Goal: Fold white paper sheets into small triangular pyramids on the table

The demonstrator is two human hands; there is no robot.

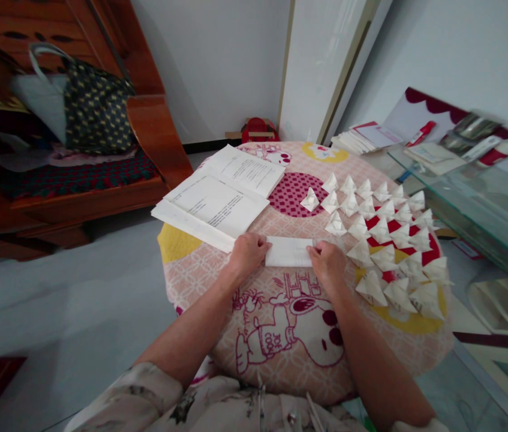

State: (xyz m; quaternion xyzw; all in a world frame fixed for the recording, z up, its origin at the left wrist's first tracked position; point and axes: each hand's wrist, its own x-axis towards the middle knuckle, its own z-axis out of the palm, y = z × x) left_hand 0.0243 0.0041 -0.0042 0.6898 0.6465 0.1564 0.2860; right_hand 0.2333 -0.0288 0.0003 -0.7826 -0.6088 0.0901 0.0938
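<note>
A folded strip of white paper (288, 252) lies flat on the patterned tablecloth (218, 282), stretched between my two hands. My left hand (248, 255) grips its left end with the fingers curled. At the opposite end, my right hand (327, 259) pinches the paper between thumb and fingers. Just beyond my left hand lies an open book (222, 201) with printed pages. Rows of small folded paper boats (386, 231) stand to the right of my right hand. One folded paper piece (310, 200) sits a little apart from them.
A glass shelf (474, 204) at the right carries papers, a red marker (421, 133) and other small items. A wooden bench (146, 138) with a dark patterned bag (96, 108) stands at the left. Something red (260, 129) is on the floor behind the table.
</note>
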